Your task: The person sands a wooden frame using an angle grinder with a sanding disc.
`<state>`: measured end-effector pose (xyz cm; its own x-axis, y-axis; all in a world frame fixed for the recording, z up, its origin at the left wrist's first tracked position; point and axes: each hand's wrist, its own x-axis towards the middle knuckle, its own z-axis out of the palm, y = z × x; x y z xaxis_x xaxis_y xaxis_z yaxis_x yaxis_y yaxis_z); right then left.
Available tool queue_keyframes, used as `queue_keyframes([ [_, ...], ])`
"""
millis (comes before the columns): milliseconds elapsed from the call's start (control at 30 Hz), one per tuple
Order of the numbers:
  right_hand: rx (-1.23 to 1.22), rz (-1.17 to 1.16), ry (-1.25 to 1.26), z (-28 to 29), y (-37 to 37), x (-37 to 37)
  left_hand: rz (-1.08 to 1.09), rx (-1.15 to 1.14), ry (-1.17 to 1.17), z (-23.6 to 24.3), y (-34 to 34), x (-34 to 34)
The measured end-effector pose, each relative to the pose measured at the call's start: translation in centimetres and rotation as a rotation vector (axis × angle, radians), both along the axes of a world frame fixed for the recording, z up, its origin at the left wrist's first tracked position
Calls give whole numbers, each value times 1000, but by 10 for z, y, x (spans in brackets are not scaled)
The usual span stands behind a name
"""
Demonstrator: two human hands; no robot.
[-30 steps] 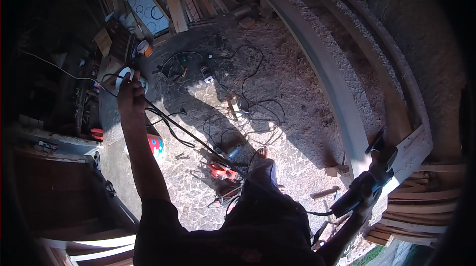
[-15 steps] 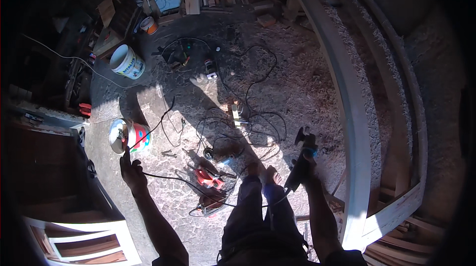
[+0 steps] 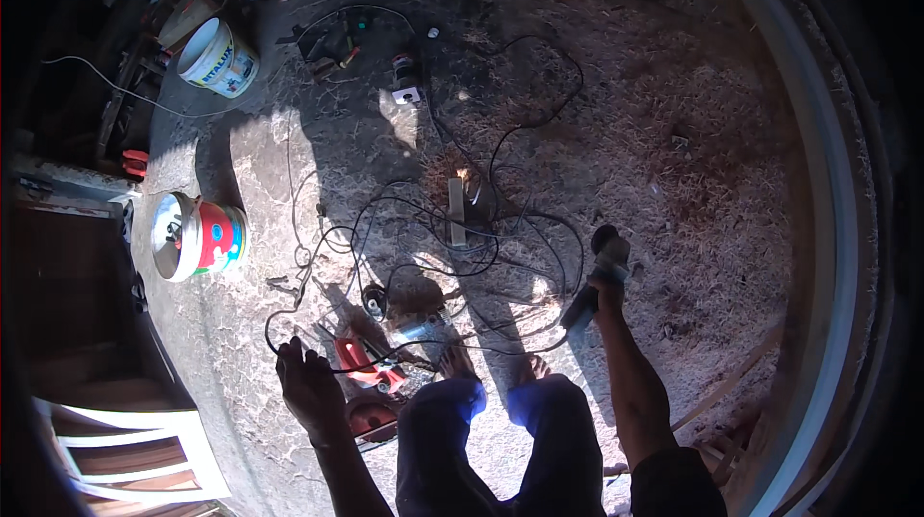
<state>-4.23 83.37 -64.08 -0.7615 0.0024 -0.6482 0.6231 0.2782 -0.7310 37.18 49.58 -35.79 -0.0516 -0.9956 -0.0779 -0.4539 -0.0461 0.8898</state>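
Observation:
My left hand (image 3: 310, 392) is low over the floor, its fingers curled round a black power cord (image 3: 380, 360). That cord runs across to the tool in my right hand. In my right hand (image 3: 609, 294) is a dark power tool that looks like an angle grinder (image 3: 599, 271), gripped by its body, its round head pointing away from me. A red power tool (image 3: 358, 361) lies on the floor just right of my left hand. More black cord (image 3: 493, 166) lies in loose loops ahead of my feet, around a short wood block (image 3: 456, 211).
Shavings cover the floor (image 3: 693, 185). A long wooden frame (image 3: 830, 324) stands along the right. On the left are a colourful bucket (image 3: 214, 236), a white bucket (image 3: 229, 69) and a white slatted frame (image 3: 197, 450). A small power tool (image 3: 405, 82) lies farther ahead.
My view has shifted and tilted down. My left hand has moved away from the colourful bucket, toward me, with the cord. The grinder-like tool is now lower, over the floor, away from the wooden frame.

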Motion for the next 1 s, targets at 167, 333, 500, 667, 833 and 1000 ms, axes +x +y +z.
queue_keyframes([
  [167, 325, -4, 348, -107, -10, -48, -115, -139, 69, -131, 7, -46],
  [333, 309, -63, 440, -161, -2, -78, -156, 24, 287, -193, -6, -81],
  [500, 513, -106, 381, -206, 14, -101, -11, 493, 1050, -198, -23, -119],
  [667, 370, -123, 358, -222, 24, -109, 44, 560, 1092, -183, -16, -134],
  [833, 266, 37, 426, -232, 35, -110, 109, 403, 981, -178, -23, -139],
  [1000, 471, 12, 448, -256, 47, -123, 62, 471, 1061, -189, -33, -151],
])
